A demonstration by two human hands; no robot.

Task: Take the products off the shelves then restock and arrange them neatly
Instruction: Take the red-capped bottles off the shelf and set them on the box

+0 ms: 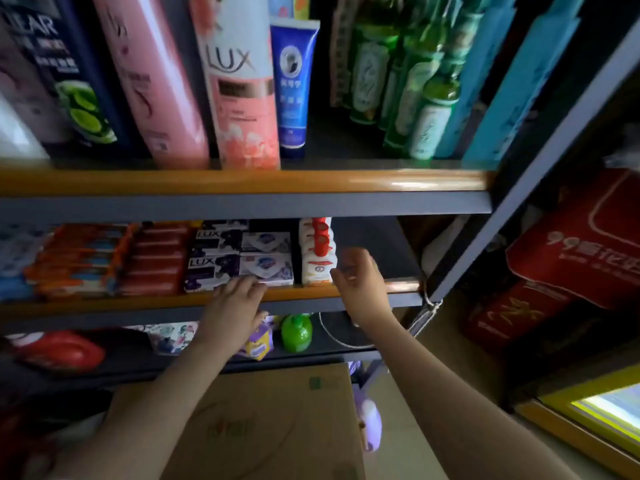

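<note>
Overall, a grey metal shelf unit with orange front rails fills the view; three levels visible.

Top level: tall bottles standing upright in a row, namely a dark Clear bottle, a pink bottle, a white-and-pink Lux bottle, then a blue tube just beside it. Right of a gap, green glass bottles stand packed together, with blue cartons beside them.

Below the unit: a brown cardboard box, flaps closed. Right of the unit: red cartons stacked.

Middle level, left to right: orange-and-blue packs, red bars, purple Lux soap boxes, white-lilac soap boxes touching them, then a row of white soap packs with red marking. The shelf floor right of that row is bare.

Bottom level: a green bottle, a purple-and-yellow pack, a red item, blurred.

Left hand: fingers straight and together, tips resting on the front edge of the nearest white-lilac soap box at the rail. Holds nothing.

Right hand: raised just right of the white soap packs, fingers curled; motion blur, so cannot tell whether it holds anything or touches the packs.
</note>
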